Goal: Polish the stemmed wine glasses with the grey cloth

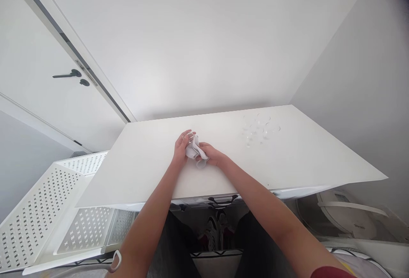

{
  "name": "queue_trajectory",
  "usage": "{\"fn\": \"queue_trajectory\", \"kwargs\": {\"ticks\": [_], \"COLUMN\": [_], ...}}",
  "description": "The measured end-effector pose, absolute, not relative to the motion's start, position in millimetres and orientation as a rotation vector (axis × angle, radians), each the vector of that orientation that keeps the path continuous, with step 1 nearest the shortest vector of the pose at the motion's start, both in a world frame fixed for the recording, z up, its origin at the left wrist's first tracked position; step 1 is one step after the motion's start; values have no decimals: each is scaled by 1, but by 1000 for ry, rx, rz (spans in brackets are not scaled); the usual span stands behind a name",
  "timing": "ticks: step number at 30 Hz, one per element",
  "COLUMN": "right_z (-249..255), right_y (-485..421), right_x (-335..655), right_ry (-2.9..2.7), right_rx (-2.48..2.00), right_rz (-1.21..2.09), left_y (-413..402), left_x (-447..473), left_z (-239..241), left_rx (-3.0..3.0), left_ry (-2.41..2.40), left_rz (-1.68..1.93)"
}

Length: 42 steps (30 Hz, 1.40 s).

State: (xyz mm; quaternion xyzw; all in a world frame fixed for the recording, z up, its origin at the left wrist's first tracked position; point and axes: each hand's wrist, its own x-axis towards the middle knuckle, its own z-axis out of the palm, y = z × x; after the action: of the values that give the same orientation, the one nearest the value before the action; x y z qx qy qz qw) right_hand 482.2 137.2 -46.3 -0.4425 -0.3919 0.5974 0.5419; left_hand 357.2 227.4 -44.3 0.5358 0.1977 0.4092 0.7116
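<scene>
My left hand (pixel 182 145) is closed around a small clear glass (pixel 191 135), whose rim shows between the fingers. A crumpled white cloth (pixel 195 150) lies against the glass and hangs down between both hands. My right hand (pixel 211 153) has its fingers closed on that cloth, next to my left hand. Both hands are just above the white tabletop (pixel 153 163), near its middle. To the right stands a group of several clear glasses (pixel 260 128), so transparent that only rims and bases show.
White perforated baskets (pixel 41 214) stand left of the table. A door with a dark handle (pixel 67 74) is at the far left, and a plain wall (pixel 204 47) rises behind. Below the right end sits a rounded container (pixel 348 218). My shoes (pixel 214 233) show under the table.
</scene>
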Motion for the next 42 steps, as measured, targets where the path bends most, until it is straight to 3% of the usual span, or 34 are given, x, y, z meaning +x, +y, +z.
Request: {"fn": "queue_trajectory", "kwargs": {"ticks": [5,11,17,22,27,29,32,34,40,42], "right_z": [-50,-54,-58,-53,-52,-51,-51,-51,-50,-49], "right_y": [142,144,145,139,141,139,133,131,140,140], "right_x": [470,482,478,484,477,476,483,489,478,473], "right_ry": [-1096,-989,-1010,-999,-1058,-1045,-1033,-1081,-1202,-1183], "right_rx": [-1477,-1069,-1245,-978,-1241,-1207,-1022,-995,-1457,-1489], "right_rz": [771,1460,984,1533,1009,1107,1533,1593,742,692], "left_y": [227,228,232,231,237,240,243,242,236,235], "left_x": [358,355,354,349,351,350,347,347,352,352], "left_z": [-44,-42,-40,-41,-47,-50,-53,-53,-49,-47], "left_rx": [1208,1104,1095,1055,1077,1050,1039,1059,1024,1022], "left_ry": [452,450,452,344,429,438,338,275,577,583], "left_rz": [1042,975,1048,948,1052,1058,955,909,1119,1126]}}
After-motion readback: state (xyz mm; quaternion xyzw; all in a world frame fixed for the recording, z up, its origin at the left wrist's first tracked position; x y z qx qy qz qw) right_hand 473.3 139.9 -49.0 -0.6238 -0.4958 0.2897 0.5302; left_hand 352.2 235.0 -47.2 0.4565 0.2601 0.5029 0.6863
